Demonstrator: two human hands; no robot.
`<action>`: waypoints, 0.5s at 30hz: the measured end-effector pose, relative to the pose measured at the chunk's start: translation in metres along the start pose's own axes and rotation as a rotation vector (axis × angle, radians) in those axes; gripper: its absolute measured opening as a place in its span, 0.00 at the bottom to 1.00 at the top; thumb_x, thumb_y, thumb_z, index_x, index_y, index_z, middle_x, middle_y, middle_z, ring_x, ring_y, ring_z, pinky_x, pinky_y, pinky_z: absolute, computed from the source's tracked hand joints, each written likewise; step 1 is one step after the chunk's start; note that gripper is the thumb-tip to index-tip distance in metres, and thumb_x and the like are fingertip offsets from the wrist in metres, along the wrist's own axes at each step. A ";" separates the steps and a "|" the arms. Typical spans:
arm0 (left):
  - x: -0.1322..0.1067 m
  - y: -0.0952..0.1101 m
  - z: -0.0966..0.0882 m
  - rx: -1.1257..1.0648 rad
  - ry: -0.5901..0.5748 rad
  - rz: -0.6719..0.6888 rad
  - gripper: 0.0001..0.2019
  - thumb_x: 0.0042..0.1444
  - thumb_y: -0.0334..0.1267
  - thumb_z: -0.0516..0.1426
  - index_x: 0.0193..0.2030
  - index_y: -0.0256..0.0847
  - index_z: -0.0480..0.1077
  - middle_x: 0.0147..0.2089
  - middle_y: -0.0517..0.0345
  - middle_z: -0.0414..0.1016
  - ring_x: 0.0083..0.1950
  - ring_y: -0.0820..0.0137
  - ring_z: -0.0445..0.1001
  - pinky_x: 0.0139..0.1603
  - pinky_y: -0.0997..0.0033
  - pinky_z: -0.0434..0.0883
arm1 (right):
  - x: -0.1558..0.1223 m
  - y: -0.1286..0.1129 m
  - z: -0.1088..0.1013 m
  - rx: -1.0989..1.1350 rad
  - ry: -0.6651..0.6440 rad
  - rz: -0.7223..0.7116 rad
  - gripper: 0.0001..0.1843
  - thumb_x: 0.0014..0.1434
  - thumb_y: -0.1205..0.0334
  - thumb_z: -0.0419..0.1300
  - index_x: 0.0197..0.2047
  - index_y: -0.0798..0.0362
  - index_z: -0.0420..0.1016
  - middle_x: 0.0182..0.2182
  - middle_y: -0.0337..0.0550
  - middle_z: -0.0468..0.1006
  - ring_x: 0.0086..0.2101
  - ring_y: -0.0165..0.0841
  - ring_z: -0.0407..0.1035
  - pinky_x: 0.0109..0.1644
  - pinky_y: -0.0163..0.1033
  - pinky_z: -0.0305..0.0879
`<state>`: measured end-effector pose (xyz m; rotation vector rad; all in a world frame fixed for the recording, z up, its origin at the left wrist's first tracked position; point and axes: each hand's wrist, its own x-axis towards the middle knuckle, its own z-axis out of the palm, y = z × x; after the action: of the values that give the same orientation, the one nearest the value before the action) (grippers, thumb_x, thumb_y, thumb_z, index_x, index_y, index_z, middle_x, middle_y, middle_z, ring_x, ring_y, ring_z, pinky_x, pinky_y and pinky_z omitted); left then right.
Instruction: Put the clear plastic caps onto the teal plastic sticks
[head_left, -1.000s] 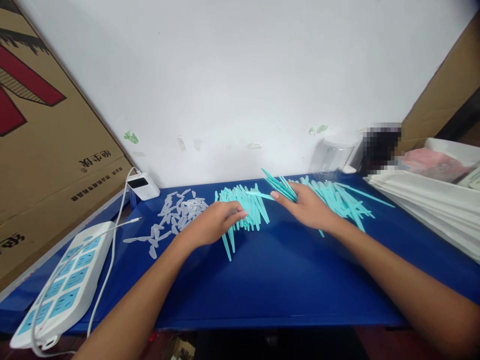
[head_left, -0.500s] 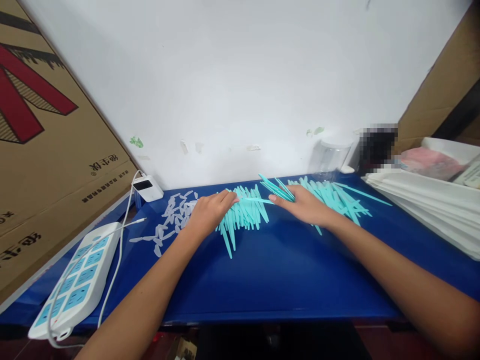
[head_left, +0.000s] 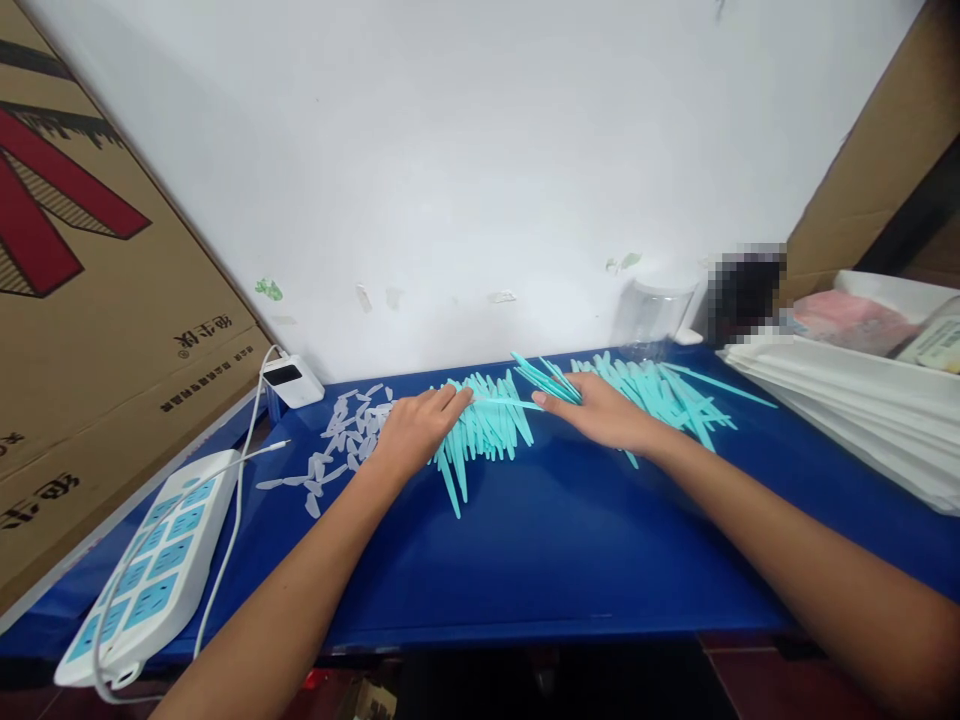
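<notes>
My left hand (head_left: 424,422) is closed in a pinch at one end of a slim turquoise stick (head_left: 502,401). The stick spans the gap to my right hand (head_left: 600,408), whose thumb presses on its other end. A fanned bunch of several turquoise sticks (head_left: 541,376) is also gripped in my right hand. Below the spanning stick lies a pile of tapered turquoise sticks (head_left: 484,435), partly covered by my left fingers. A second turquoise pile (head_left: 660,395) is behind my right hand. Small translucent, leaf-shaped plastic pieces (head_left: 341,440) are scattered left of my left hand.
A blue-covered table (head_left: 525,560) stands against a white wall. On its left are a power strip (head_left: 154,565), a white cable and a small white device (head_left: 294,381). A clear container (head_left: 656,315) is at the back right, near stacked white trays (head_left: 847,410). A large carton (head_left: 97,330) rises at left.
The whole view has shifted slightly. Both hands keep nearly the same pose, with the stick still stretched between them.
</notes>
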<state>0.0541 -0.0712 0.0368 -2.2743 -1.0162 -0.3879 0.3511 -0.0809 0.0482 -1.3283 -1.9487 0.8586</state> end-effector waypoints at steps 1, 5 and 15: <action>0.000 0.000 0.000 0.010 0.005 0.012 0.15 0.71 0.28 0.49 0.57 0.42 0.73 0.40 0.52 0.79 0.34 0.68 0.74 0.26 0.68 0.51 | 0.000 -0.001 0.000 0.000 -0.003 -0.007 0.29 0.63 0.31 0.58 0.34 0.52 0.73 0.31 0.43 0.75 0.32 0.38 0.67 0.38 0.40 0.60; 0.001 0.002 -0.001 0.057 0.074 0.086 0.14 0.72 0.28 0.49 0.55 0.41 0.72 0.37 0.54 0.77 0.32 0.70 0.72 0.25 0.68 0.51 | -0.002 -0.003 0.001 0.020 -0.001 -0.004 0.27 0.64 0.33 0.59 0.35 0.51 0.75 0.35 0.46 0.79 0.37 0.42 0.71 0.40 0.41 0.62; 0.004 0.015 -0.005 0.029 0.322 0.247 0.14 0.69 0.23 0.51 0.55 0.38 0.71 0.29 0.59 0.71 0.26 0.71 0.65 0.25 0.68 0.55 | -0.010 -0.012 0.010 0.265 -0.099 0.048 0.32 0.55 0.26 0.63 0.30 0.50 0.68 0.21 0.34 0.64 0.23 0.30 0.56 0.29 0.37 0.54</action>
<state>0.0679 -0.0800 0.0365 -2.1859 -0.5688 -0.6045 0.3397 -0.0958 0.0502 -1.1990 -1.8067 1.1815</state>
